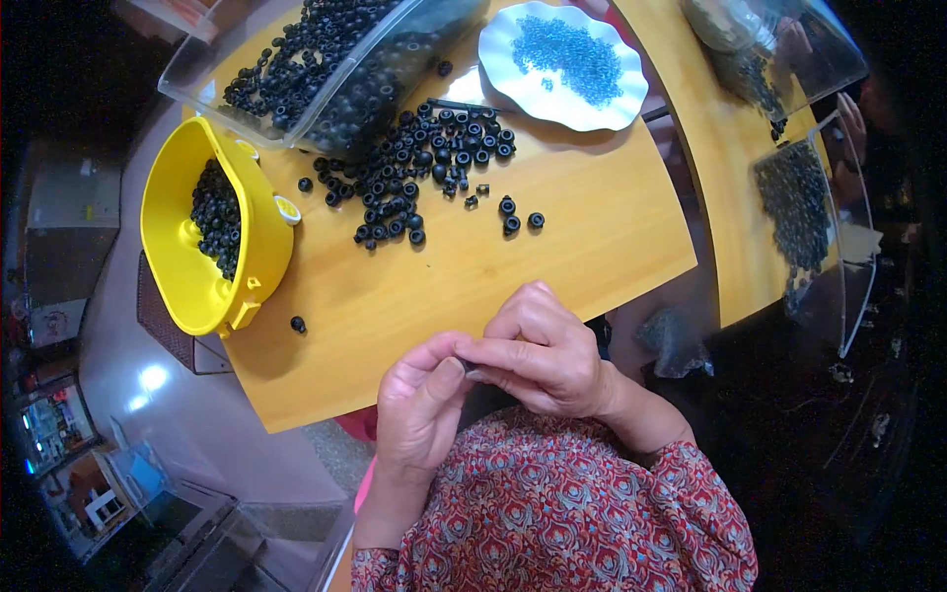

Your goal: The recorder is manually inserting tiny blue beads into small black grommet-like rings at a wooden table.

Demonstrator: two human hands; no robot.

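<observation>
Patterned shirt [582,503]: lying nearest the head camera, filling the picture between five and six o'clock.
Dark piece [469,366]: sitting at six o'clock between the fingertips of both hands, mostly hiding there; its shape I cannot tell.
Slip risk: with so little of it to grip, the piece could be popping loose and, with the table's [395,296] near edge so close, dropping into the lap.
Lone black piece [298,324]: resting at nine o'clock, looking able to roll if a sleeve is brushing it.
Wavy plate [500,74]: sitting at one o'clock by the table's side edge; a knock could be spilling its blue beads [572,64].
Left hand [419,400]: rising from seven o'clock, palm partly turning up, thumb and forefinger seemingly clamping on the dark piece.
Right hand [547,350]: reaching in from four o'clock, back showing, fingers bending together, their tips apparently pinching the same piece.
</observation>
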